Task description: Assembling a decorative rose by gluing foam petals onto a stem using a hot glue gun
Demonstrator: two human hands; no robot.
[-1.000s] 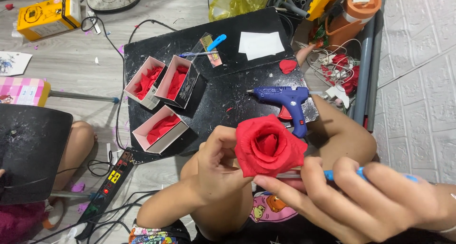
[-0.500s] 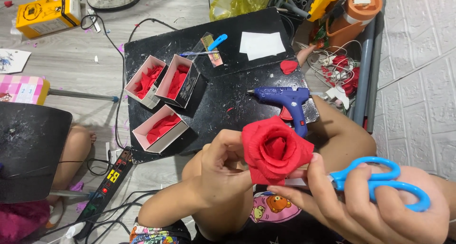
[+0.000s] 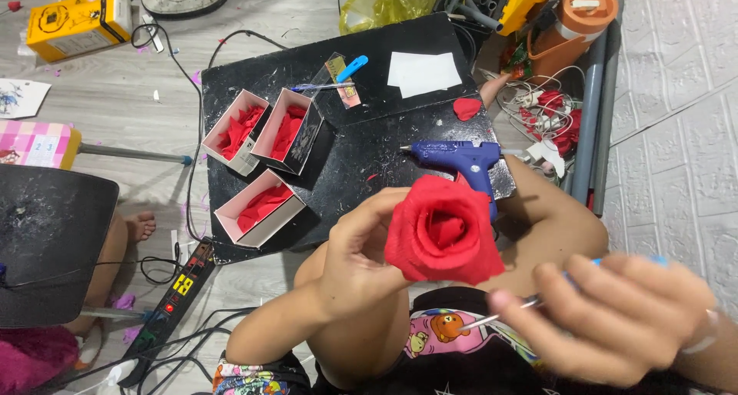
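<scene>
Head view: the left hand [image 3: 361,260] pinches a red paper rose [image 3: 444,230] from its side, holding it above the lap near the black board [image 3: 369,157]. The right hand [image 3: 623,318], blurred, closes around blue-handled scissors [image 3: 523,307] just under the bloom. A careless snip could nick the outer petals or the fingers.

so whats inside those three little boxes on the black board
Each of the three open boxes on the black board holds loose red petal pieces against a pale lining. The petals cover the box bottoms, so anything beneath them cannot be seen.
</scene>
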